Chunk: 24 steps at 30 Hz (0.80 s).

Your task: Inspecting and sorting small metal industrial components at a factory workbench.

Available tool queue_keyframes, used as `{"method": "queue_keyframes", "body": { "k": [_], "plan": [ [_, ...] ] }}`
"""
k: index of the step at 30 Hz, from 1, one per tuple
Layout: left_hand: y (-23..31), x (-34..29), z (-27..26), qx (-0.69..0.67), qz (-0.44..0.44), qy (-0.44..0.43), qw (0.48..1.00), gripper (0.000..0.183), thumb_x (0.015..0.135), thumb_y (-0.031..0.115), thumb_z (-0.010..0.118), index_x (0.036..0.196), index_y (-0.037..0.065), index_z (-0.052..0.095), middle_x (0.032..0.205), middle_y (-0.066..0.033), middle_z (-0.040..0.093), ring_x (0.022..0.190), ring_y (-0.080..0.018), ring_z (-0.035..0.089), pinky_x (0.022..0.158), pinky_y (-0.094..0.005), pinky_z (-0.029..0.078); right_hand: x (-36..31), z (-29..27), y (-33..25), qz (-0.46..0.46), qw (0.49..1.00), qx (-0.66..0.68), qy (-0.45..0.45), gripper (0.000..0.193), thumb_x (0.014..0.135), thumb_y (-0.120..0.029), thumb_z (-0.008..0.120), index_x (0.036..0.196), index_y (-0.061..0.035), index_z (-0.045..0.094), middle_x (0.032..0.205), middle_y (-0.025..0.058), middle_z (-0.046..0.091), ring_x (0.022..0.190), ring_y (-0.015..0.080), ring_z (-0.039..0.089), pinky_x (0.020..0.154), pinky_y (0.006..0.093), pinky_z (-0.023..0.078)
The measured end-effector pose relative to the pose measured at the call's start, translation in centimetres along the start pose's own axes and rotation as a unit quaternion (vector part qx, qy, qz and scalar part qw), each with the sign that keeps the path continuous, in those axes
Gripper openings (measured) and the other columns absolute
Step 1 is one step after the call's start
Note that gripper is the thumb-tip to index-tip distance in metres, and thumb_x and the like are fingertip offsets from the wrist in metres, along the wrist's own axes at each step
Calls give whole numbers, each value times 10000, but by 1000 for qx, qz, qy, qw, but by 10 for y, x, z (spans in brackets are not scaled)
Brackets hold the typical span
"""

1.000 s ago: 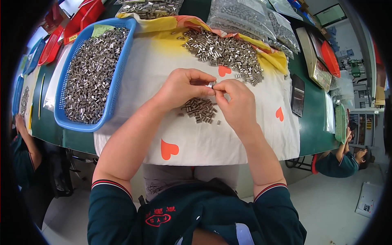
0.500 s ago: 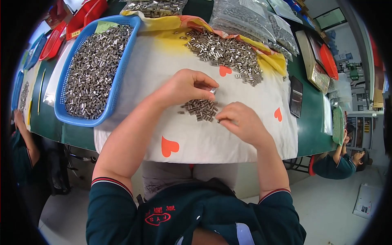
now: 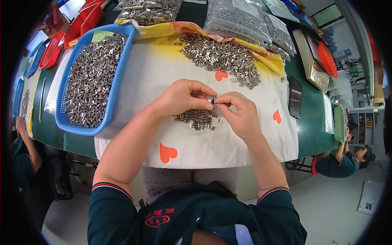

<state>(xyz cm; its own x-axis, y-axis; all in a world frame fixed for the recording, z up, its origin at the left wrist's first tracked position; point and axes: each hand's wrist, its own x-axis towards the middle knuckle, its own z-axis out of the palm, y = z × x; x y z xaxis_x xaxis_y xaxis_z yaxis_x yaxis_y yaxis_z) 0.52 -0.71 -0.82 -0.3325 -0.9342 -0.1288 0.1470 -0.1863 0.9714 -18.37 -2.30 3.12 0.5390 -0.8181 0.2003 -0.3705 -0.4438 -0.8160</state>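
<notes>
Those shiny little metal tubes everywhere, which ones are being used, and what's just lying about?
In use:
- small silver metal tube, pinched between left hand and right hand
- small heap of metal tubes under the hands

Lying about:
- blue plastic basket of tubes
- bigger loose pile
- clear bags
- red trays

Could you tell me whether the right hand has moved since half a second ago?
Yes. The right hand has come up from beside the small pile of metal pieces to meet the left hand above it.
</notes>
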Motion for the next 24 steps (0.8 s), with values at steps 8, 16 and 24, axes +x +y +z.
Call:
{"method": "queue_keyframes", "body": {
  "k": [8,16,24],
  "plan": [
    [2,0,0,-15,-2,35,999,268,735,26,663,985,-39,593,849,-61,623,750,-91,588,670,-213,488,5,8,3,32,999,14,27,90,700,0,609,789,-14,603,743,59,596,653,146,578,593,254,463],
    [3,0,3,-22,-10,47,999,282,731,-16,651,1005,-44,588,806,-49,611,727,-90,587,672,-215,493,5,11,6,-49,996,-60,45,99,702,-22,618,797,-23,589,737,73,601,663,179,576,589,269,457],
    [1,-2,3,64,-2,24,998,285,696,59,709,957,-15,621,824,-46,635,753,-87,579,691,-219,475,4,1,10,103,994,6,-24,109,729,-76,617,810,-9,590,745,85,599,663,169,573,606,267,460]
  ]
}}
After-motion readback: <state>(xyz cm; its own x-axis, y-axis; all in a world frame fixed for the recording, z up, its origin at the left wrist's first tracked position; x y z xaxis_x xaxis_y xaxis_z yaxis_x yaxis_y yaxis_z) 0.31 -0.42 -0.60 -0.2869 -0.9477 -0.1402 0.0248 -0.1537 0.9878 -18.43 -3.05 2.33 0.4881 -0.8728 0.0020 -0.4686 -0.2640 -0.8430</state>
